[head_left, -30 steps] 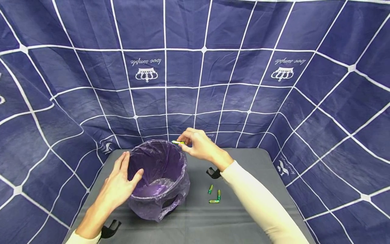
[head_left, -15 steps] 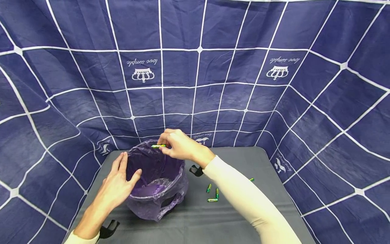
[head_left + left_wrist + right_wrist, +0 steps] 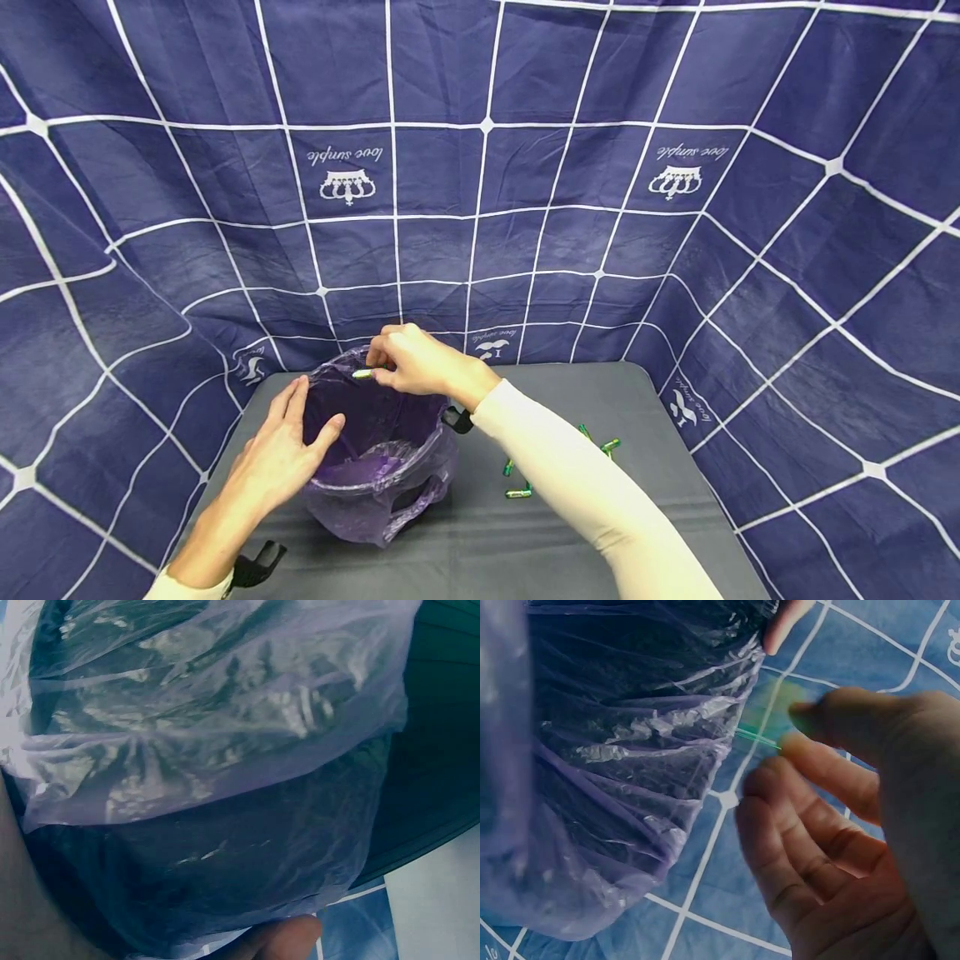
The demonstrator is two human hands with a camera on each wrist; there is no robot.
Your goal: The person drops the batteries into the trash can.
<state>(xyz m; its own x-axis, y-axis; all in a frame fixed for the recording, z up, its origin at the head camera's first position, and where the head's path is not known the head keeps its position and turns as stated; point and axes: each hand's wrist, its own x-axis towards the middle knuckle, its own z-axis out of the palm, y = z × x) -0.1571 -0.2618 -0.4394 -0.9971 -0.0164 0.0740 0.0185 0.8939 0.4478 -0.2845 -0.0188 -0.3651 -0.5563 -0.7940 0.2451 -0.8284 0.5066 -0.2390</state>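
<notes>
head view: the right hand (image 3: 420,367) reaches over the far rim of the round bin lined with a purple plastic bag (image 3: 375,467), pinching a small green cylindrical battery (image 3: 363,374) above its opening. the left hand (image 3: 281,454) rests on the near rim, fingers straight. the blue grid-patterned cloth backdrop (image 3: 600,167) reads "love simple", upside down. loose green batteries (image 3: 519,492) lie on the grey surface (image 3: 600,542).

left wrist view: only crinkled bag.

right wrist view: fingertips (image 3: 799,739) pinch the battery beside the bag.

1. Backdrop cloth (image 3: 525,192): navy with a white grid and crown logos.
2. Bin liner (image 3: 375,475): translucent purple.
3. Table (image 3: 525,542): plain grey.
4. Batteries (image 3: 517,493): green and yellow.
5. Sleeve (image 3: 592,500): cream.
</notes>
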